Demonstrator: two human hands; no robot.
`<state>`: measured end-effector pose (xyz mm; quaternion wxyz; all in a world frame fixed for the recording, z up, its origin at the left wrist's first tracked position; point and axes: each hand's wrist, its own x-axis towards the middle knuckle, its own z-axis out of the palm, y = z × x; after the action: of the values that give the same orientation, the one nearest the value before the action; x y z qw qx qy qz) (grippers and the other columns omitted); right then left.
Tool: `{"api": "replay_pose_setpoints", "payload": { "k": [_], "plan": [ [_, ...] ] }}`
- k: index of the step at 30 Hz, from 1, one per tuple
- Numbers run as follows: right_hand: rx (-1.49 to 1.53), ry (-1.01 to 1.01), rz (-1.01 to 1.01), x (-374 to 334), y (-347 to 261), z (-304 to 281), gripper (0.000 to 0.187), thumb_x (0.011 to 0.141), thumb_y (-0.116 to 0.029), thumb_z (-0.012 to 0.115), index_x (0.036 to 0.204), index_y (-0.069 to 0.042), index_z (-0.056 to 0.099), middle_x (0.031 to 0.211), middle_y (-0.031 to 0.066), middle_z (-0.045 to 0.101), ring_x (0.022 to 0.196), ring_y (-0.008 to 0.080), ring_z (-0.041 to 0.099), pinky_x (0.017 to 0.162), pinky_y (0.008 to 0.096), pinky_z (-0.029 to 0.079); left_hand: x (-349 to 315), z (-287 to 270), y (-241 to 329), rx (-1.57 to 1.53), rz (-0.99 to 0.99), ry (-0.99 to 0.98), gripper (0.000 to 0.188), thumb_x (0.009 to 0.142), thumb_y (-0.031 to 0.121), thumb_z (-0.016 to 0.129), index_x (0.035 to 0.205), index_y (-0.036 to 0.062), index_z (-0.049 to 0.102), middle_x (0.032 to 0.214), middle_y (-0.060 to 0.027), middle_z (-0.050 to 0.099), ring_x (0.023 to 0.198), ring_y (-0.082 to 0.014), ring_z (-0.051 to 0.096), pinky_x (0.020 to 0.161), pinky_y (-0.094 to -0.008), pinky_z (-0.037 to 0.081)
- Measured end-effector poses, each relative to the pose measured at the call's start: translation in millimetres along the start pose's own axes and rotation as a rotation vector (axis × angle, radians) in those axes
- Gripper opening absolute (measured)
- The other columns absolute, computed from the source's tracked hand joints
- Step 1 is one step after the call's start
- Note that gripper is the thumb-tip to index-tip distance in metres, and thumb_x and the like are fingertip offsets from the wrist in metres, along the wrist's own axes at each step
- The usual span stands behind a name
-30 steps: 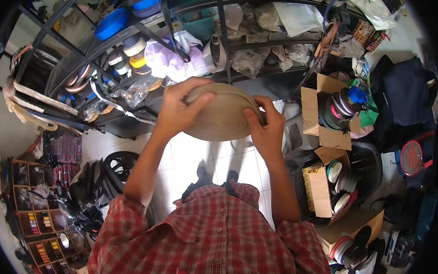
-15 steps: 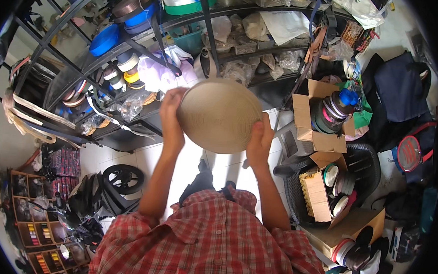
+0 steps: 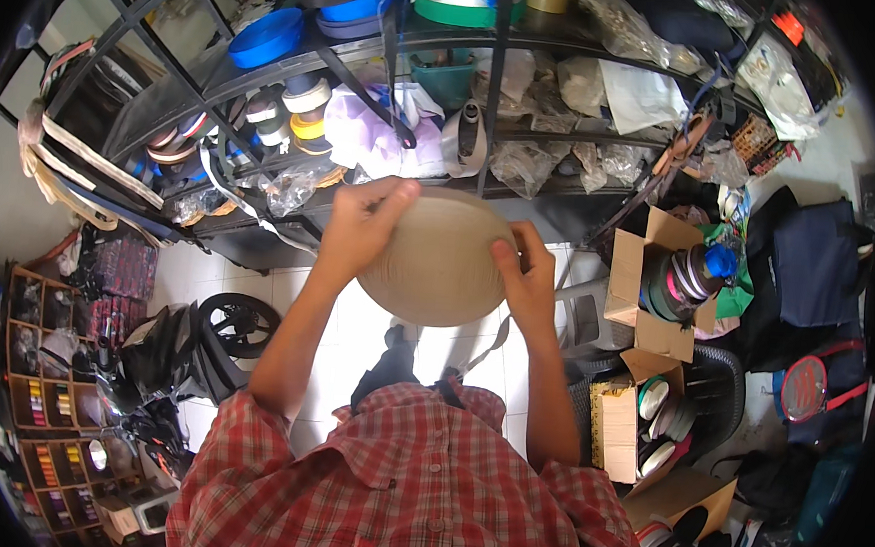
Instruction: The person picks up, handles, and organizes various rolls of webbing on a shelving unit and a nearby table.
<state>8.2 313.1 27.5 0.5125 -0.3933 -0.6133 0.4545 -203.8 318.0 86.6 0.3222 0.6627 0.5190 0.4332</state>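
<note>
Between both hands I hold a wide, flat roll of beige webbing (image 3: 440,264), with its coiled layers showing as faint rings. My left hand (image 3: 365,227) is closed on the roll's upper left edge, thumb over its face. At its right edge, my right hand (image 3: 529,279) grips with the thumb on the face and the fingers behind. A loose strap end (image 3: 489,349) hangs below the roll near the right hand. The roll hides part of the floor and the shelf's lower edge.
Ahead is a black metal shelf (image 3: 551,212) with blue webbing rolls (image 3: 264,38) and bagged items. At right stand a cardboard box (image 3: 626,270) of rolls and a black plastic basket (image 3: 726,391). A motorbike wheel (image 3: 239,325) and a compartmented wooden rack (image 3: 25,389) are at left.
My left hand has shifted from the roll's left side to its upper left edge, thumb now over the face. A strap end now hangs below. The view has shifted, showing more shelf.
</note>
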Motion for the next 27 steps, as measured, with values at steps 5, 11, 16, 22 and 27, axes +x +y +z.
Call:
{"api": "replay_pose_setpoints", "payload": {
  "k": [5,11,16,22,27],
  "plan": [
    [0.201,0.358,0.045,1,11,75,0.031,0.094,-0.020,0.056,0.115,0.002,0.051,0.104,0.0089,0.057,0.097,0.0144,0.052,0.086,0.0280,0.041,-3,-4,-51,-0.532,-0.148,0.605,0.039,0.098,0.029,0.049,0.088,-0.0049,0.065,0.075,-0.0001,0.058,0.071,-0.0067,0.048,0.064,-0.0244,0.041],
    [0.165,0.368,-0.102,46,19,120,0.032,0.090,-0.015,0.060,0.114,0.003,0.048,0.102,0.0097,0.059,0.092,0.0138,0.055,0.083,0.0282,0.044,1,-55,-116,-0.554,-0.063,0.581,0.037,0.095,0.029,0.043,0.099,-0.0024,0.060,0.086,-0.0045,0.058,0.077,-0.0136,0.051,0.073,-0.0289,0.042],
    [-0.094,0.048,-0.265,89,10,141,0.038,0.081,-0.011,0.071,0.110,0.003,0.052,0.094,0.0126,0.065,0.085,0.0160,0.063,0.072,0.0289,0.050,42,-155,-79,-0.198,0.277,0.189,0.031,0.086,0.022,0.060,0.107,-0.0015,0.059,0.098,-0.0105,0.064,0.089,-0.0199,0.062,0.079,-0.0310,0.047],
    [-0.403,-0.179,-0.511,126,-13,188,0.046,0.072,-0.015,0.080,0.108,-0.001,0.056,0.092,0.0162,0.066,0.080,0.0287,0.068,0.068,0.0334,0.053,59,-206,-79,0.151,0.438,-0.244,0.044,0.066,0.014,0.080,0.105,0.0022,0.065,0.096,-0.0128,0.068,0.086,-0.0287,0.066,0.079,-0.0350,0.050],
    [-0.391,-0.212,-0.263,133,-10,213,0.048,0.070,-0.019,0.081,0.108,-0.002,0.056,0.089,0.0153,0.067,0.080,0.0254,0.068,0.070,0.0325,0.052,58,-214,-111,0.012,0.358,-0.161,0.035,0.066,0.011,0.079,0.098,0.0013,0.068,0.094,-0.0131,0.069,0.086,-0.0252,0.067,0.078,-0.0323,0.051]
  ]
}}
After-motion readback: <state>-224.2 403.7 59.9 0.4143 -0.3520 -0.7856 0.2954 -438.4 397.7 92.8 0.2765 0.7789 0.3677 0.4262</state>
